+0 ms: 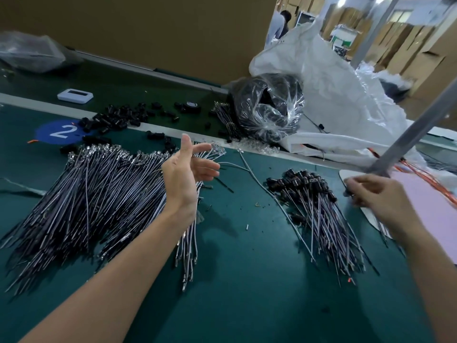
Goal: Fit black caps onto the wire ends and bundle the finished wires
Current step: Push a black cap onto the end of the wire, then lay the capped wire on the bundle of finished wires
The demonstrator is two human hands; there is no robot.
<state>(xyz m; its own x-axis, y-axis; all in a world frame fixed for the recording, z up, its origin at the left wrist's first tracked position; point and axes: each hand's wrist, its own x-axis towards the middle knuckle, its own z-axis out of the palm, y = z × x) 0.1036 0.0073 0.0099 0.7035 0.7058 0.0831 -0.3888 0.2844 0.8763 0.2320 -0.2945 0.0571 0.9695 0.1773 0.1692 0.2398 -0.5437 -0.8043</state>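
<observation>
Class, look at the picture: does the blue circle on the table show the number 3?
No, the blue circle on the green table shows a white number 2.

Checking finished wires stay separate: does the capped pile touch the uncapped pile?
Apart. The head view shows a bare strip of green table between the capped pile and the uncapped pile.

Left grip (pixel 190 169) spread, right grip (pixel 378 196) curled.
</observation>
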